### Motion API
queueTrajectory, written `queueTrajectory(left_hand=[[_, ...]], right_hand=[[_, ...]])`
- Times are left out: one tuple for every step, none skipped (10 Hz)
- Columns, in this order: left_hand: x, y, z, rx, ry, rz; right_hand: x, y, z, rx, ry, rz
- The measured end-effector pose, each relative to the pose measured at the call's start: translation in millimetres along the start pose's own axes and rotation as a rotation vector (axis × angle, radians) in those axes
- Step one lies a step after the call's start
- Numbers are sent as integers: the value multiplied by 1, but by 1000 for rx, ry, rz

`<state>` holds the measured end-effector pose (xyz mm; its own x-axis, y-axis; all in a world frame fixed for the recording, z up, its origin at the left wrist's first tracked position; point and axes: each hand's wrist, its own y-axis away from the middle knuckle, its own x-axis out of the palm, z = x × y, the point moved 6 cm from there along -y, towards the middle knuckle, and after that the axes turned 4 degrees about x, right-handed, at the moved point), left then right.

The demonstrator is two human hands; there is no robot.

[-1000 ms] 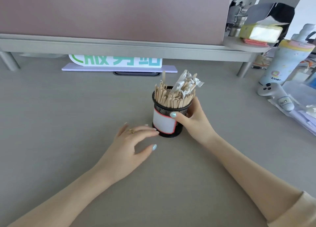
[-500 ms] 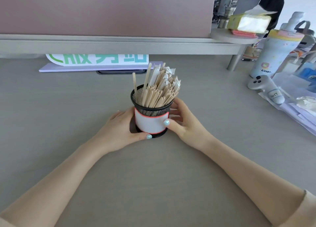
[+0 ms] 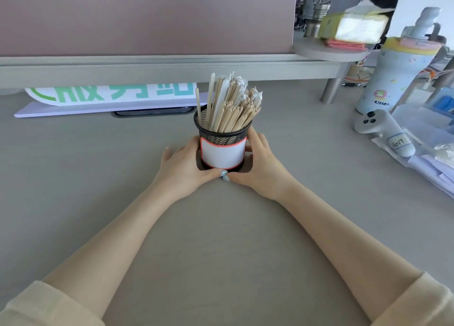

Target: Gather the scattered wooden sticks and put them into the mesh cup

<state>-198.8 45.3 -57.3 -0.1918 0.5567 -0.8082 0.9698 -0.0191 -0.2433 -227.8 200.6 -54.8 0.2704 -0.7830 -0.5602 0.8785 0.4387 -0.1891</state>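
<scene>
Grey desk carries the cup, full of upright sticks, clasped between both hands, left hand and right hand curled around its sides, thumbs meeting in front.

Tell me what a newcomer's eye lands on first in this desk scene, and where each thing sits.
First comes the black mesh cup at mid-desk, crammed with wooden sticks that lean right, with the left hand and right hand cupped around its base, thumbs meeting in front. Next, the pastel bottle and white game controller at the right edge. Then the green-lettered sign tucked under the shelf at back left.
</scene>
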Motion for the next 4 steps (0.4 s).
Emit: queueTrajectory(left_hand=[[5, -23, 0, -18, 8, -18], [11, -43, 0, -22, 26, -35], [14, -60, 0, -34, 37, -30], [17, -71, -1, -33, 7, -42]], right_hand=[[-2, -21, -13, 31, -22, -14], [-3, -38, -24, 69, -58, -47], [-8, -49, -30, 111, -70, -85], [-12, -54, -31, 115, -50, -114]])
